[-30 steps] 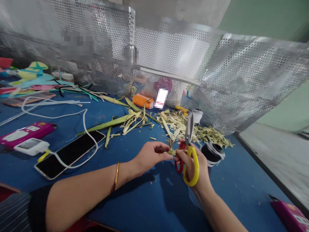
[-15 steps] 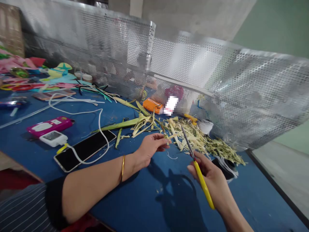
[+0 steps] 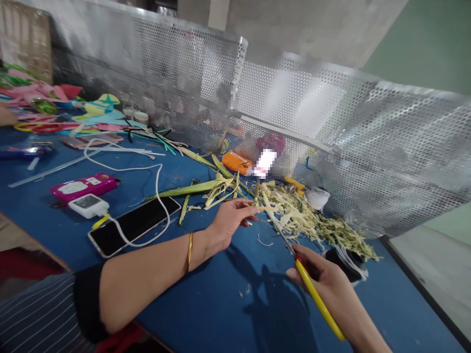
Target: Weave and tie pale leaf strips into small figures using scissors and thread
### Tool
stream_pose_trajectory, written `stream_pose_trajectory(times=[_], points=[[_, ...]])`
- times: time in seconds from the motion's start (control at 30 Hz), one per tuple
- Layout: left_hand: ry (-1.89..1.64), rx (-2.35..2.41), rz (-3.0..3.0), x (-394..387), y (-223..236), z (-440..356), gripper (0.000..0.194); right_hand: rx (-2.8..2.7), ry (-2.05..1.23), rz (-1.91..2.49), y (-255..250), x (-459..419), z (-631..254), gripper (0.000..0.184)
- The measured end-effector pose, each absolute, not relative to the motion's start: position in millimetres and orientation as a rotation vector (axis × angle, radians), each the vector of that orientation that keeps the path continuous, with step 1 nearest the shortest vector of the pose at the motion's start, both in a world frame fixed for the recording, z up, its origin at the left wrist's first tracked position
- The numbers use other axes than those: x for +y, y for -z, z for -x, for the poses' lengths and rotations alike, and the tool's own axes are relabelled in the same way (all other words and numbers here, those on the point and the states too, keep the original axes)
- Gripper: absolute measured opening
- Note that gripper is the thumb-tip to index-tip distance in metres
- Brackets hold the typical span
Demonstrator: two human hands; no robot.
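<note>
Currently left hand (image 3: 228,223) is pinching a pale strip (image 3: 266,209), fingers closed — right hand (image 3: 326,277) is gripping yellow-and-red scissors (image 3: 317,296), fingers wrapped round.

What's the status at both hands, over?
Left hand pinching pale plant strip. Right hand holding scissors, blades angled toward strip. Shredded pile just beyond; black-and-white roll close by right hand.

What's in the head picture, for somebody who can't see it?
The right hand holds yellow-handled metal scissors toward a thin pale plant strip the left hand pinches over a blue table. Pale and green plant shreds lie beyond.
</note>
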State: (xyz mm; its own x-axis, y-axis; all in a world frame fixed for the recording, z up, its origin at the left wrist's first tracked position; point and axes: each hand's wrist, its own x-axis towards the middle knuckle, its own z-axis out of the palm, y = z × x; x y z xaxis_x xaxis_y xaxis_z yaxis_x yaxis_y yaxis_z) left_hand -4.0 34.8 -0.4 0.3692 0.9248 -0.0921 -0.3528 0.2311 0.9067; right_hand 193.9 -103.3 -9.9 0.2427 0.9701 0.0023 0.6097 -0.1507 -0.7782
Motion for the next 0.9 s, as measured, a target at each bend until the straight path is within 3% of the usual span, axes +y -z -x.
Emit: stream_pose_trajectory(times=[0.9], points=[[-0.992, 0.711, -0.94, 32.1, 2.1, 2.0, 0.015, -1.48, -0.57, 1.821, 11.7, -102.3, -184.9, 0.056]])
